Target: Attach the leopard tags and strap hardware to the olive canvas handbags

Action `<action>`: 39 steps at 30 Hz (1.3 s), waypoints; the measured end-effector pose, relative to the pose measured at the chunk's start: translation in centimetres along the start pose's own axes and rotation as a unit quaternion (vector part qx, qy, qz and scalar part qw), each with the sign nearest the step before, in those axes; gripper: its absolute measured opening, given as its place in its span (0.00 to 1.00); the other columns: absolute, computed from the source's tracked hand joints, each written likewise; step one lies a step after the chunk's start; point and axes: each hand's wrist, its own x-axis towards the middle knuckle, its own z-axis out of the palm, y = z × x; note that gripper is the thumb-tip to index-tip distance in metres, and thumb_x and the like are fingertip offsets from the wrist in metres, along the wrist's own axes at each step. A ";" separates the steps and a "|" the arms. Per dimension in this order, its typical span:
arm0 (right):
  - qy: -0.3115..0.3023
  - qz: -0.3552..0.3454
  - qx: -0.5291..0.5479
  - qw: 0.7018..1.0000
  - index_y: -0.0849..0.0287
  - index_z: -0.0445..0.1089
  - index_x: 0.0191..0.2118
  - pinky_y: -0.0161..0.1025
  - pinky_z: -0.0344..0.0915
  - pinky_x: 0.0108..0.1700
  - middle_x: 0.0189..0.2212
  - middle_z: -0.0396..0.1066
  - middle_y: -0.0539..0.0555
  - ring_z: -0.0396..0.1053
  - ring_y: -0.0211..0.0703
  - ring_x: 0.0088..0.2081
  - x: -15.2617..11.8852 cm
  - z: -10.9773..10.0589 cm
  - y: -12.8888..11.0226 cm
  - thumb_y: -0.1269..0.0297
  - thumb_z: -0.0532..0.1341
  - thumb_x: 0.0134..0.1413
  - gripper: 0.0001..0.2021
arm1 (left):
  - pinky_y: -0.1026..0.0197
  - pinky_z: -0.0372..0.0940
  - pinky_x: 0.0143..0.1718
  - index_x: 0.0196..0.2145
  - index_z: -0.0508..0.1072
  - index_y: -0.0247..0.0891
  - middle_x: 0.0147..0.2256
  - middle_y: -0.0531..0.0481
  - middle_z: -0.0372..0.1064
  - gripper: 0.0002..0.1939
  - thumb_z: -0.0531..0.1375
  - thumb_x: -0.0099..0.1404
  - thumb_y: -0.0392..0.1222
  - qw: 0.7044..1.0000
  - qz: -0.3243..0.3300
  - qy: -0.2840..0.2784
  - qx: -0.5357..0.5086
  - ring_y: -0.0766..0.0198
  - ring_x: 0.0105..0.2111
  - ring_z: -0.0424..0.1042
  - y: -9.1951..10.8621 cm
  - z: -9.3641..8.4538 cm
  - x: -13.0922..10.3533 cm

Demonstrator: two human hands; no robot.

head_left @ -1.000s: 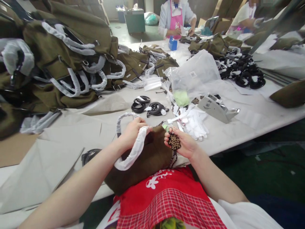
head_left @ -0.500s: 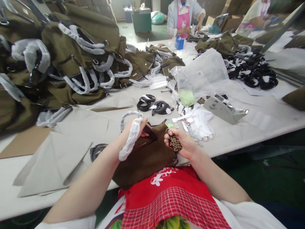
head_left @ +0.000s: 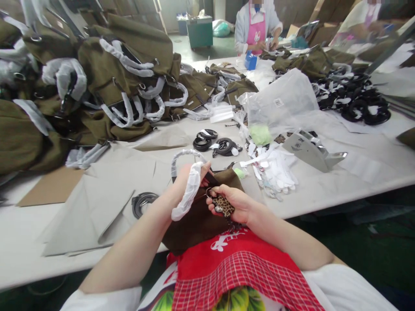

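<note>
An olive-brown handbag (head_left: 191, 229) rests at the table's front edge, against my red apron (head_left: 223, 259). My left hand (head_left: 197, 176) is at its upper edge, fingers closed on a dark strap of the bag. One white-wrapped handle (head_left: 188, 194) lies across that wrist; another wrapped handle (head_left: 184, 153) arches behind it. In my right hand (head_left: 231, 201) is a leopard-print key ring charm (head_left: 223, 204), pinched with its metal ring (head_left: 210, 192) toward the strap. Whether the ring touches the strap I cannot tell. A dark cord dangles below the charm.
Olive bags (head_left: 129, 65) are heaped at the left. Coiled black straps (head_left: 223, 147) lie ahead, with white tags (head_left: 275, 168) and a grey tape dispenser (head_left: 311, 149) to the right. A clear plastic bag (head_left: 282, 97) stands behind. A co-worker (head_left: 257, 28) works across the table.
My right hand has moved left with the leopard-print charm, from the bag's right side to close by my left hand. The view has shifted slightly.
</note>
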 end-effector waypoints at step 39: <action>0.057 -0.365 -0.810 0.455 0.60 0.64 0.57 0.52 0.58 0.60 0.56 0.65 0.64 0.61 0.57 0.59 -2.1 -0.3 -6.7 0.52 0.69 0.42 0.36 | 0.63 0.61 0.33 0.22 0.73 0.35 0.27 0.48 0.69 0.23 0.52 0.68 0.49 0.950 0.265 -0.059 0.156 0.65 0.28 0.68 -0.4 -1.8 -4.6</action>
